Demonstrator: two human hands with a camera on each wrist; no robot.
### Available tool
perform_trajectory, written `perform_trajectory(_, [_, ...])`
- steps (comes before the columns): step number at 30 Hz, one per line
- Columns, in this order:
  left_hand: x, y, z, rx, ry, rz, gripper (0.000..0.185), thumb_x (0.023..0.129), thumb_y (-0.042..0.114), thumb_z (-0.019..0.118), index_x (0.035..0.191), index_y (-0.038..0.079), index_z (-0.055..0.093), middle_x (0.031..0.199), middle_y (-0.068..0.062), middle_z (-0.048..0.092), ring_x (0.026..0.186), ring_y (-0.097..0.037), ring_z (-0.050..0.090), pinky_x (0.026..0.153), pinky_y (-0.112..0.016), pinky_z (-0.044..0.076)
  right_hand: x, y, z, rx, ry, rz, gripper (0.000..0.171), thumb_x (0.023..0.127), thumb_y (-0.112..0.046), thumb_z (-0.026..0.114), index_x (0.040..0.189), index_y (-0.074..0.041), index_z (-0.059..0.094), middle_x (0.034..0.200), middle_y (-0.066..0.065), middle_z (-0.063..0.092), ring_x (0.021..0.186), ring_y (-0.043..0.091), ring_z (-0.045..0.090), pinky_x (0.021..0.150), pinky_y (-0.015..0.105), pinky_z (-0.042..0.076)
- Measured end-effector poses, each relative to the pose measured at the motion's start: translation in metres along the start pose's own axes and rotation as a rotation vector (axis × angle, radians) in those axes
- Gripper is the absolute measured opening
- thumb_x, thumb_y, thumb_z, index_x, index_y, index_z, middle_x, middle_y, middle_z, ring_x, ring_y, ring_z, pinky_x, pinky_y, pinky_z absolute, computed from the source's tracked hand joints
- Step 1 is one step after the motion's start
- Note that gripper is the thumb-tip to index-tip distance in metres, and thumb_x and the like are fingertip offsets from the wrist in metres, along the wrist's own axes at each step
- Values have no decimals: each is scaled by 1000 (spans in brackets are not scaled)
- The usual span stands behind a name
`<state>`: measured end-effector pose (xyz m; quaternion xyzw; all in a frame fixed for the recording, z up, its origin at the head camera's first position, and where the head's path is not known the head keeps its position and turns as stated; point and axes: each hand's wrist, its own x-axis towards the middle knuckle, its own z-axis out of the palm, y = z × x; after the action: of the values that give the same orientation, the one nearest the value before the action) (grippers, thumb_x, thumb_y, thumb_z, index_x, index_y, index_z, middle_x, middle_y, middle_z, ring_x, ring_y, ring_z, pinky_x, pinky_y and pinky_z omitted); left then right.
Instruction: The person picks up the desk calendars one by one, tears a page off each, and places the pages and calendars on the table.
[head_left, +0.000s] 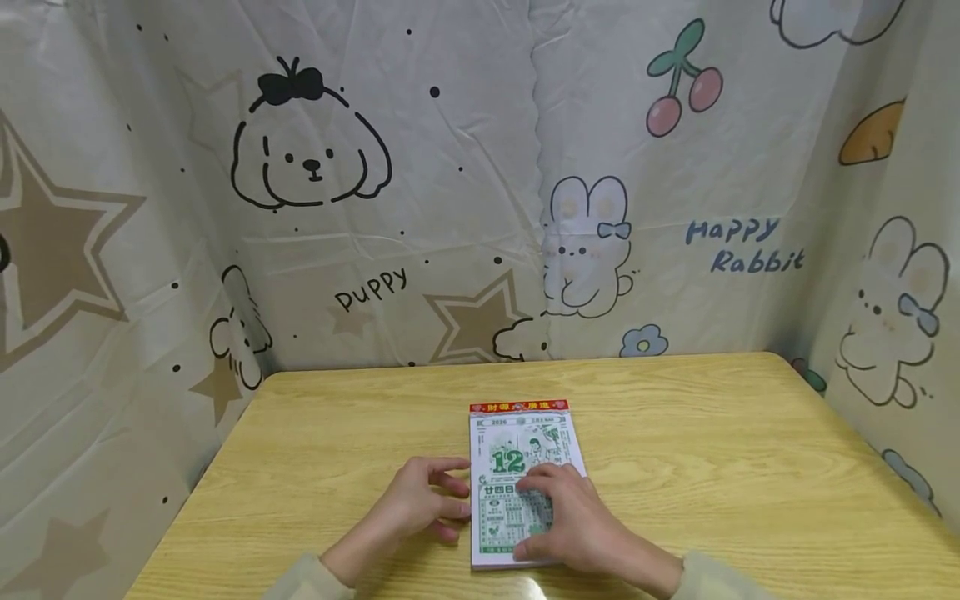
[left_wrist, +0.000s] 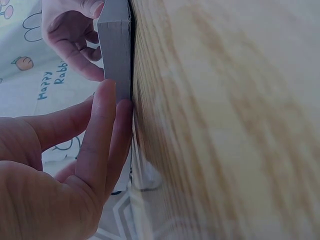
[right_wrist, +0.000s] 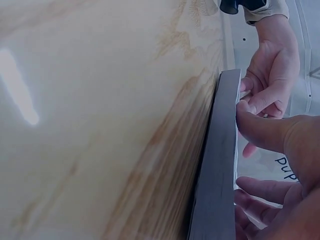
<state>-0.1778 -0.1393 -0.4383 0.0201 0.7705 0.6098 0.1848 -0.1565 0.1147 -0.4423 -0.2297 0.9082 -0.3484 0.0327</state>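
Note:
A thick tear-off calendar [head_left: 508, 504] with a red header strip and green print lies flat on the wooden table, the number 12 large on its top sheet. My left hand [head_left: 420, 500] is at the calendar's left side, its spread fingertips right at the page edges. In the left wrist view, those fingers [left_wrist: 97, 135] are nearly straight along the block's side. My right hand [head_left: 573, 517] rests over the lower right of the top sheet, thumb and fingertips on the paper and spread apart. The right wrist view shows the block's thick side [right_wrist: 215, 165] beneath that hand.
The pale wood-grain table [head_left: 337, 433] extends around the calendar on all sides. Behind it and at both sides hangs a light curtain [head_left: 465, 167] printed with a puppy, rabbits, stars and cherries.

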Motion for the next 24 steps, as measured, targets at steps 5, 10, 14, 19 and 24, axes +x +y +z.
perform_trajectory(5, [0, 0, 0, 4, -2, 1, 67, 84, -12, 81, 146, -3, 58, 109, -17, 66, 81, -24, 72, 62, -41, 67, 0, 1, 1, 6, -7, -1, 75, 66, -40, 100, 126, -6, 73, 134, 9, 61, 125, 33, 50, 105, 58, 43])
perform_trajectory(10, [-1, -1, -1, 9, -16, 16, 66, 84, -12, 82, 145, -4, 59, 108, -17, 66, 81, -24, 72, 61, -41, 67, 0, 0, 1, 10, -4, -10, 71, 67, -36, 99, 126, -6, 73, 133, 9, 61, 123, 32, 50, 104, 58, 43])
perform_trajectory(14, [-1, -1, -1, 8, -22, 16, 65, 84, -12, 82, 145, -4, 59, 107, -16, 67, 81, -24, 73, 61, -40, 67, 0, 1, 0, 13, 7, -24, 63, 69, -28, 98, 123, -7, 74, 131, 7, 64, 122, 33, 52, 104, 59, 44])
perform_trajectory(19, [-1, -2, 0, -4, -18, 28, 65, 84, -13, 81, 144, -6, 58, 106, -17, 67, 80, -24, 73, 60, -40, 67, 0, 1, -3, 75, -9, 5, 42, 79, -16, 93, 116, -13, 73, 119, -1, 67, 105, 23, 57, 91, 44, 50])
perform_trajectory(24, [-1, -3, 1, -1, -13, 32, 61, 84, -14, 81, 141, -5, 61, 105, -17, 66, 79, -24, 72, 59, -40, 66, 4, 1, -9, 153, -28, 25, 26, 86, -5, 85, 104, -15, 70, 99, -7, 68, 91, 16, 60, 79, 35, 56])
